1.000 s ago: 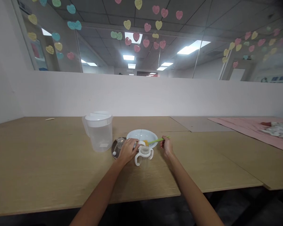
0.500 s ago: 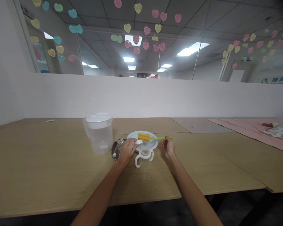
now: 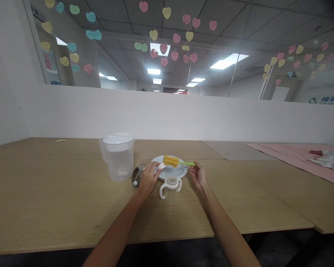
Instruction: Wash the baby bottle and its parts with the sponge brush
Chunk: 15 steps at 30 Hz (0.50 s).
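Observation:
My left hand point(image 3: 149, 176) is closed on a small white bottle collar point(image 3: 161, 165), held over the left side of a white plate point(image 3: 180, 171). In my right hand point(image 3: 198, 173) is the thin green handle of a bottle brush point(image 3: 171, 161). Its yellow sponge head points left and meets the collar's edge; whether it reaches inside I cannot tell. A clear baby bottle point(image 3: 172, 188) with white side handles stands upright and uncapped in front of the plate. Partly behind my left hand, a dark round tray point(image 3: 136, 174) bears a clear dome cap and a small white-ended straw piece.
To the left stands a lidded clear pitcher point(image 3: 119, 159) holding water. A pink cloth point(image 3: 289, 155) with a patterned fabric thing lies at the far right. A thin flat piece point(image 3: 60, 141) rests near the wall. The table's front edge runs below my forearms.
The white collar has tilted and come against the sponge head. The brush has shifted slightly, its sponge now at the collar. The view has tipped a little.

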Available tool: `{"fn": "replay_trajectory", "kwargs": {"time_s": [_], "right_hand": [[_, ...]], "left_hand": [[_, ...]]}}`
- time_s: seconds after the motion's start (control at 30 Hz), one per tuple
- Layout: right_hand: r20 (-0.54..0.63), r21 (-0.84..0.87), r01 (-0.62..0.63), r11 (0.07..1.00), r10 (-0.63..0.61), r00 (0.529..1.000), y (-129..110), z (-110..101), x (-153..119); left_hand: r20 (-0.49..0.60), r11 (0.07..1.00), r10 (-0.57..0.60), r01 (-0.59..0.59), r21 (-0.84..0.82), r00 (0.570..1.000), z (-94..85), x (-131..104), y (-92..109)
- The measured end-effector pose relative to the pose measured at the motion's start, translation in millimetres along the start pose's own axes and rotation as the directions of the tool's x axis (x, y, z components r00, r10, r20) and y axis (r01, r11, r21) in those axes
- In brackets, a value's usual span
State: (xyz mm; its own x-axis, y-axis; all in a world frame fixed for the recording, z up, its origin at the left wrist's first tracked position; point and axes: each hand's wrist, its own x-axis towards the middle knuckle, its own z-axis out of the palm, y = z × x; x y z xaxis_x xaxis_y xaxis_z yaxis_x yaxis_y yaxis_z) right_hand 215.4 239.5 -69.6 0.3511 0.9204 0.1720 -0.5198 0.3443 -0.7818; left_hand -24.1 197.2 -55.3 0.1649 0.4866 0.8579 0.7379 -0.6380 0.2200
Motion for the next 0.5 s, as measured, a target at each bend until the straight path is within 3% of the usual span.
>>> {"fn": "replay_trajectory", "kwargs": {"time_s": [0.13, 0.33, 0.5], "right_hand": [[-0.04, 0.021, -0.02, 1.0, 0.021, 0.999, 0.8, -0.2, 0.7], [0.06, 0.006, -0.11, 0.994, 0.11, 0.992, -0.7, 3.0, -2.6], [-0.065, -0.008, -0.052, 0.999, 0.052, 0.997, 1.8, 1.8, -0.2]], "left_hand": [[-0.032, 1.0, -0.021, 0.021, 0.001, 0.999, -0.8, 0.8, 0.6], [-0.023, 1.0, -0.014, 0.014, 0.007, 1.0, -2.0, 0.5, 0.3], [-0.031, 1.0, -0.022, 0.023, 0.008, 0.999, -2.4, 0.9, -0.3]]}}
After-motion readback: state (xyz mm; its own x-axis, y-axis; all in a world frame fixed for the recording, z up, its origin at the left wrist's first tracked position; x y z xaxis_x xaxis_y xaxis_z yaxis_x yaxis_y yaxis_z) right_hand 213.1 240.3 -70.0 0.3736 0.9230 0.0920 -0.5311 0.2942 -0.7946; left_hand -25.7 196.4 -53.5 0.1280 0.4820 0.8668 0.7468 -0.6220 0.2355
